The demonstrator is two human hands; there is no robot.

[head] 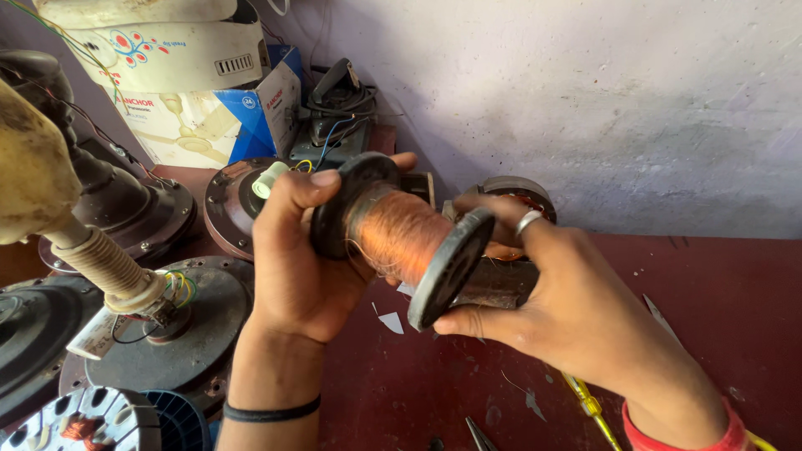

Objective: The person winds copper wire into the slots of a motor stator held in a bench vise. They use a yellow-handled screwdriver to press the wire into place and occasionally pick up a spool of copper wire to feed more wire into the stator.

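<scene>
We find a black plastic spool wound with fine copper-coloured wire (401, 234) held in the air above the dark red worktop (735, 309), in front of a pale plastered wall (585, 100). The left hand (292, 259) grips the far flange, fingers curled over its rim and thumb along the edge. The right hand (560, 301), wearing a silver ring, closes on the near flange and on a dark cylindrical motor part (497, 284) pressed against it. Both hands are closed in a firm hold.

We judge the step in hand to be the handling of the wire supply, with the spool steadied between both hands. In our judgement the next move calls for finding a free wire end; a few loose strands stray near the left flange, and we cannot tell which is the end.

Packages: a blue and white cardboard box showing a ceiling fan picture (225, 121) stands at the rear left, against the wall. On top of it lies a cream plastic appliance housing with red and blue flower marks (167, 50). Disassembled fan motors (159, 334) crowd the left side. A yellow-handled screwdriver (589, 405) lies near the right wrist.
</scene>
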